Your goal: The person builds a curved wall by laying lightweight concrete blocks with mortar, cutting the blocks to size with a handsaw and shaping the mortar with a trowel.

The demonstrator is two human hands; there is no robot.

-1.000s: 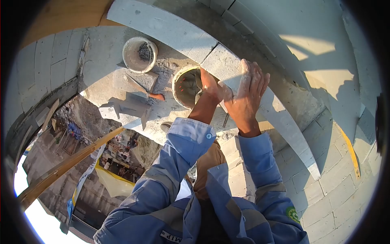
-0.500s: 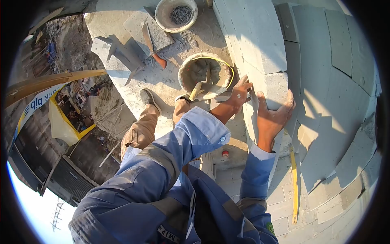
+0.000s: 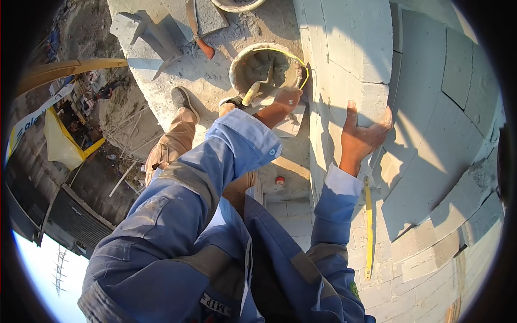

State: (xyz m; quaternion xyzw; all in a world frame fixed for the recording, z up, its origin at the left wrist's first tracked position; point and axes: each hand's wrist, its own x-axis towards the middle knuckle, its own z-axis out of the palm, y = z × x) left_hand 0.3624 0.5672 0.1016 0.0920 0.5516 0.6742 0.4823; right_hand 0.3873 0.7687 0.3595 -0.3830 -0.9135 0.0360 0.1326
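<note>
My left hand (image 3: 285,104) is beside the front rim of a bucket (image 3: 235,79) of grey mortar, near a flat grey piece (image 3: 292,128). Its fingers look bent, but how they close is not clear. In the bucket stands a mortar-smeared trowel, its pale handle (image 3: 251,95) leaning over the rim to the left of that hand. My right hand (image 3: 364,137) lies spread on the near end of a pale concrete block (image 3: 375,103), thumb to the left and fingers towards the right edge. Along the bucket's rim runs a yellow strip (image 3: 306,75).
A tool with a red-orange handle (image 3: 206,49), a bent metal sheet (image 3: 161,40) and a second bucket (image 3: 239,5) stand ahead. Near my body are a small red round object (image 3: 279,180) and a long yellow bar (image 3: 369,231). The slab's edge drops off left.
My left hand has left the block's left side and moved left to the bucket. My right hand stays on the block. The view has shifted, so most things sit higher in it.
</note>
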